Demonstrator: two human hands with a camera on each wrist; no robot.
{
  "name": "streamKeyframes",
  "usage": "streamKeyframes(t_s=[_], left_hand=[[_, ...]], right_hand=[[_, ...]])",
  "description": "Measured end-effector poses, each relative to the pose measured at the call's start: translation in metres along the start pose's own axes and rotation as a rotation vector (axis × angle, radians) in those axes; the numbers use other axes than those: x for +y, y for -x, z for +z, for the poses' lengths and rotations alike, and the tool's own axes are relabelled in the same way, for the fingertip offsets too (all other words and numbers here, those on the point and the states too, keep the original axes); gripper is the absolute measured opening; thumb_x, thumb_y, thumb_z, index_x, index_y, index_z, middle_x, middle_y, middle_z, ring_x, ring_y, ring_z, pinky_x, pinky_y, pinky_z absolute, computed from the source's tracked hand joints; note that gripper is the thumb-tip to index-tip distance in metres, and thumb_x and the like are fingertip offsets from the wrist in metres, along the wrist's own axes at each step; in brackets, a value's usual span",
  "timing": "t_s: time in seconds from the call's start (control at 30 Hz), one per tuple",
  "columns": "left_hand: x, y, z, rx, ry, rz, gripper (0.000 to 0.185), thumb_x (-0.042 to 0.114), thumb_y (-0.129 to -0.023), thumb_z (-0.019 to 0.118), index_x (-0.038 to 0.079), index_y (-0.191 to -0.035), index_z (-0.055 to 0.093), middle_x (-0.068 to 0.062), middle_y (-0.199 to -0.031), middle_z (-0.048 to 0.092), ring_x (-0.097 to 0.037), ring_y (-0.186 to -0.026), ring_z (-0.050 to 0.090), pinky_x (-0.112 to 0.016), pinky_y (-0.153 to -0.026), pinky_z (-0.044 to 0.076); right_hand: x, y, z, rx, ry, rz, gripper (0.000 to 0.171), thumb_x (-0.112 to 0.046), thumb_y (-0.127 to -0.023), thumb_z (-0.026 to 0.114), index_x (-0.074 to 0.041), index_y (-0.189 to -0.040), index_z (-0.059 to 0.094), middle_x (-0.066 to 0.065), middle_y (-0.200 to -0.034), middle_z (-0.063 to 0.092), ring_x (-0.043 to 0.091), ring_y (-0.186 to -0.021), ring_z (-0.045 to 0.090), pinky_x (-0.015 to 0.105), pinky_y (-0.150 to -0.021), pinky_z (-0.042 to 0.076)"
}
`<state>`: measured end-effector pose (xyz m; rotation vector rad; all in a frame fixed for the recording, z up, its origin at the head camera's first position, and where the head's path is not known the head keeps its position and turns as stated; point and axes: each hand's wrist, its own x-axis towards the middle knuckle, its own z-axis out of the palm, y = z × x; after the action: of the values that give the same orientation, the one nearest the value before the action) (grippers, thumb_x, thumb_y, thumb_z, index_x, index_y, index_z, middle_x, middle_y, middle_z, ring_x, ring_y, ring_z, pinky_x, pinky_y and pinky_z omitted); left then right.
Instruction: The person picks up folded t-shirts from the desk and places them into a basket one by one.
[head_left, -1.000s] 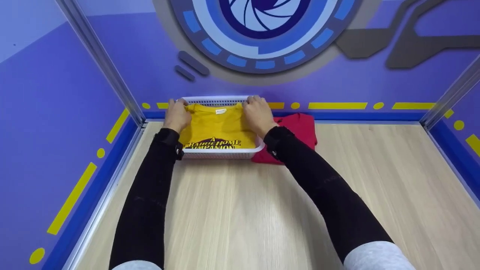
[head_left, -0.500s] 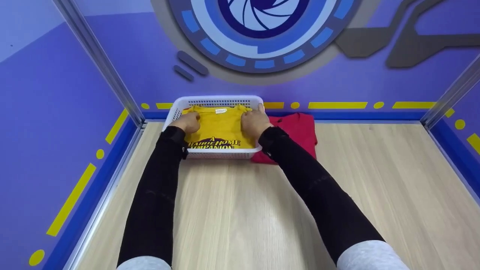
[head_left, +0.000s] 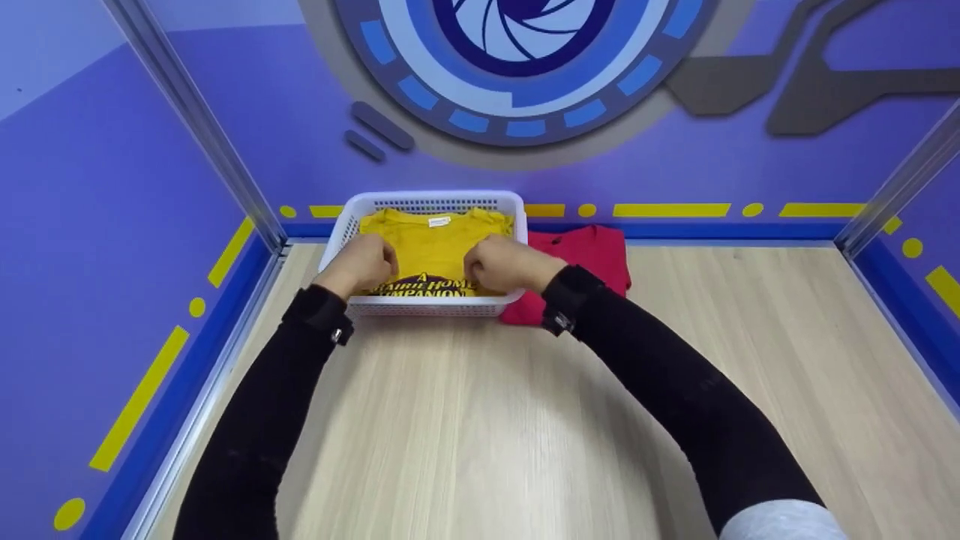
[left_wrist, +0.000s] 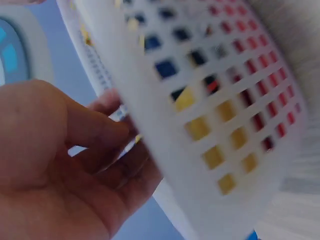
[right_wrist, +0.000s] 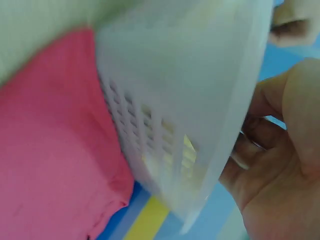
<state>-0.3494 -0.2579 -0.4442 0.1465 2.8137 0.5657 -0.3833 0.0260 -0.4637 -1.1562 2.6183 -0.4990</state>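
Note:
A folded yellow T-shirt [head_left: 431,251] with dark lettering and a white neck label lies in a white plastic basket [head_left: 435,301]. Over the shirt's left side is my left hand [head_left: 367,262], its fingers loosely bent downward. My right hand [head_left: 508,264] is over the right side in a similar pose, knuckles toward the middle. Both wrist views show the bent fingers reaching past the basket rim [left_wrist: 145,120], which hides the fingertips. No cloth shows gathered between the fingers. Through the basket's holes, yellow, red and dark cloth shows in the left wrist view.
A folded red garment [head_left: 589,259] lies on the wooden table [head_left: 480,420] against the basket's right side. Close behind the basket stands the blue-purple back wall [head_left: 675,176]. A side wall [head_left: 97,247] with a metal corner post rises at the left.
Both hands have come off the basket's back corners and moved in and toward the front over the yellow T-shirt. The basket and the red garment stay in place.

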Motion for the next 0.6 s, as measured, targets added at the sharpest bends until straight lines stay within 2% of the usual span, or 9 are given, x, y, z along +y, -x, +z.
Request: streamKeyframes(t_s=[0.07, 0.2, 0.33, 0.4, 0.47, 0.53, 0.6], left_hand=[[0.000, 0.006, 0.006, -0.023, -0.036, 0.036, 0.026, 0.006, -0.100, 0.059, 0.006, -0.107, 0.084, -0.016, -0.117, 0.079, -0.035, -0.111, 0.070, -0.052, -0.104, 0.058], [0.002, 0.013, 0.017, -0.055, -0.103, 0.081, 0.032, 0.008, -0.100, 0.053, 0.007, -0.110, 0.084, -0.016, -0.119, 0.081, -0.036, -0.113, 0.072, -0.053, -0.105, 0.058], [0.012, 0.020, 0.021, -0.026, -0.161, 0.090, 0.034, 0.010, -0.100, 0.054, 0.005, -0.117, 0.083, -0.019, -0.122, 0.081, -0.038, -0.112, 0.072, -0.054, -0.106, 0.058], [0.021, 0.026, 0.024, 0.029, -0.172, 0.097, 0.034, 0.010, -0.100, 0.056, 0.004, -0.120, 0.083, -0.018, -0.122, 0.081, -0.038, -0.111, 0.074, -0.055, -0.105, 0.059], [0.034, 0.034, 0.028, 0.128, -0.150, 0.133, 0.034, 0.009, -0.101, 0.056, 0.006, -0.121, 0.083, -0.016, -0.122, 0.082, -0.036, -0.112, 0.076, -0.054, -0.104, 0.060], [0.050, 0.043, 0.036, 0.244, -0.101, 0.207, 0.030, 0.009, -0.103, 0.058, 0.009, -0.120, 0.083, -0.011, -0.120, 0.083, -0.033, -0.112, 0.077, -0.051, -0.104, 0.061], [0.067, 0.052, 0.047, 0.346, -0.040, 0.322, 0.027, 0.008, -0.104, 0.060, 0.011, -0.118, 0.083, -0.008, -0.117, 0.083, -0.030, -0.113, 0.078, -0.048, -0.105, 0.062]], right_hand=[[-0.004, 0.005, 0.004, -0.035, -0.020, -0.035, 0.037, -0.011, -0.108, 0.049, -0.008, -0.115, 0.084, 0.010, -0.116, 0.084, 0.030, -0.114, 0.077, 0.044, -0.107, 0.060], [-0.007, 0.010, 0.015, -0.048, 0.033, -0.057, 0.044, -0.017, -0.108, 0.042, -0.006, -0.116, 0.083, 0.012, -0.116, 0.084, 0.032, -0.113, 0.077, 0.045, -0.107, 0.060], [-0.011, 0.018, 0.020, -0.026, 0.071, -0.075, 0.044, -0.016, -0.107, 0.043, -0.002, -0.119, 0.083, 0.016, -0.119, 0.083, 0.035, -0.114, 0.079, 0.046, -0.105, 0.062], [-0.012, 0.026, 0.020, 0.024, 0.033, -0.059, 0.041, -0.013, -0.107, 0.045, -0.002, -0.122, 0.082, 0.016, -0.121, 0.083, 0.034, -0.116, 0.079, 0.046, -0.105, 0.063], [-0.014, 0.037, 0.020, 0.115, -0.043, -0.026, 0.038, -0.010, -0.108, 0.048, -0.003, -0.123, 0.082, 0.015, -0.121, 0.083, 0.031, -0.114, 0.079, 0.045, -0.105, 0.064], [-0.014, 0.051, 0.018, 0.237, -0.133, 0.003, 0.033, -0.006, -0.107, 0.052, -0.003, -0.117, 0.083, 0.013, -0.112, 0.084, 0.027, -0.105, 0.079, 0.043, -0.099, 0.066], [-0.014, 0.066, 0.017, 0.360, -0.198, 0.014, 0.029, -0.003, -0.105, 0.054, -0.003, -0.109, 0.083, 0.011, -0.101, 0.083, 0.023, -0.093, 0.077, 0.041, -0.090, 0.066]])
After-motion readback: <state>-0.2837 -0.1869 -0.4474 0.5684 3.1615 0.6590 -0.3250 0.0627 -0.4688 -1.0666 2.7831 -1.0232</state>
